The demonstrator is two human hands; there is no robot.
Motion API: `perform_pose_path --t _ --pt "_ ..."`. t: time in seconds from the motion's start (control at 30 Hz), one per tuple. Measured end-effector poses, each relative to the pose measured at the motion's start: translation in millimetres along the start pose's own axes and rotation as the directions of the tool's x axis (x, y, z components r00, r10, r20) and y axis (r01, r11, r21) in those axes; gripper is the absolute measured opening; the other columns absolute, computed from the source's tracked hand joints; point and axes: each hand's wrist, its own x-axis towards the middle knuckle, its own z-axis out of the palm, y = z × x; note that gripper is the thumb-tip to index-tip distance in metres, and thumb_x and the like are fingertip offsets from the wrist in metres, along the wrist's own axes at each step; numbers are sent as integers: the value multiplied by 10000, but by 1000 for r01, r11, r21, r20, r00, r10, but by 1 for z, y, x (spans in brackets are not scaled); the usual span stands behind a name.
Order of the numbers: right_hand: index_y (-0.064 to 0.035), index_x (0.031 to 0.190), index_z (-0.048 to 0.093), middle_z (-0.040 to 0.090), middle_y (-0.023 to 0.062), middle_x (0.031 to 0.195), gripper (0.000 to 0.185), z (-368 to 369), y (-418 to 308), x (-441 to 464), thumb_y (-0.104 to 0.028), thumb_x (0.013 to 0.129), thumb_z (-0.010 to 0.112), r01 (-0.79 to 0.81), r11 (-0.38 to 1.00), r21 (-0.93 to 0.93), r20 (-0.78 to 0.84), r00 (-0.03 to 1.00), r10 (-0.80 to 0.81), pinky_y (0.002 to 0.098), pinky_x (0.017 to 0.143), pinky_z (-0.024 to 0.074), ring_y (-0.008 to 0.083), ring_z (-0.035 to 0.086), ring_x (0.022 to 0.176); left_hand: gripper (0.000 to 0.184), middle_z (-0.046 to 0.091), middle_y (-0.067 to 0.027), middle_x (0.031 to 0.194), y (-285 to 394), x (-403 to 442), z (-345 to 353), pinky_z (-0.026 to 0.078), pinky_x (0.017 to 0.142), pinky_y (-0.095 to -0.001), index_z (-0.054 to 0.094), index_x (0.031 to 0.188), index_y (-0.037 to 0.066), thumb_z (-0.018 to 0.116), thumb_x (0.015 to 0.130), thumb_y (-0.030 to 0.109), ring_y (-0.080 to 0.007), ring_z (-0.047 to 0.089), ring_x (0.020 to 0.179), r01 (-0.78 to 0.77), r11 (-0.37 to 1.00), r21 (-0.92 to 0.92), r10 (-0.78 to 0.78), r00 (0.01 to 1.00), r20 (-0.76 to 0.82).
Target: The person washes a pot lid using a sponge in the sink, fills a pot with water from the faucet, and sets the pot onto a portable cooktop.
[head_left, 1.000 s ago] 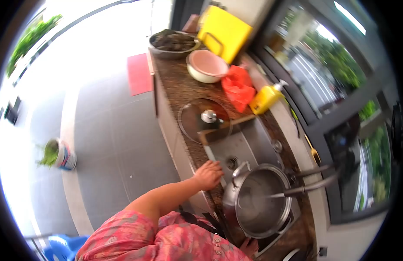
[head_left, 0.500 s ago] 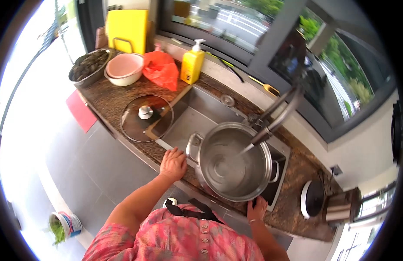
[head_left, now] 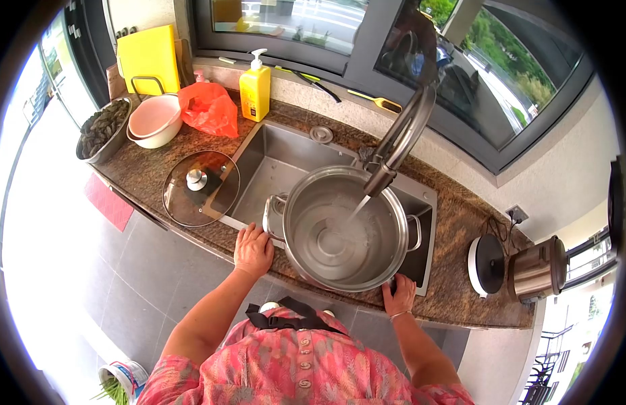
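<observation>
A large steel pot (head_left: pixel 313 233) stands over the sink (head_left: pixel 259 177), and water runs into it from the faucet (head_left: pixel 393 152). My left hand (head_left: pixel 253 251) rests on the counter edge, left of the pot and just below its left handle, fingers slightly apart and holding nothing. At the pot's lower right, my right hand (head_left: pixel 399 295) lies on the sink's front edge. Something small and dark shows beside its fingers; whether they grip it is unclear. A glass lid (head_left: pixel 218 177) with a metal knob lies left of the sink.
Along the back left stand a bowl of dark items (head_left: pixel 105 133), nested bowls (head_left: pixel 154 121), a red bag (head_left: pixel 210 109), a yellow board (head_left: pixel 149 59) and a yellow pump bottle (head_left: pixel 255 91). A round black-and-white appliance (head_left: pixel 486 264) and a steel cooker (head_left: pixel 536 270) are at right.
The view has swung to the right, bringing my right hand and the right counter into sight. My left hand stays at the counter edge, and water still runs into the pot.
</observation>
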Motion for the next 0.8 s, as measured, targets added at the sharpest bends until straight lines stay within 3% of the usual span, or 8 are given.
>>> perform_pose_path --t 0.8 --pt "-106 1330 635 635 145 1324 510 -5 -5 3 -439 949 699 -35 999 -26 54 998 36 600 1235 278 369 554 1309 269 680 -134 1320 3 1 -2 335 1214 -551 740 1134 75 605 963 234 -379 528 1402 17 1000 10 -17 1000 3"
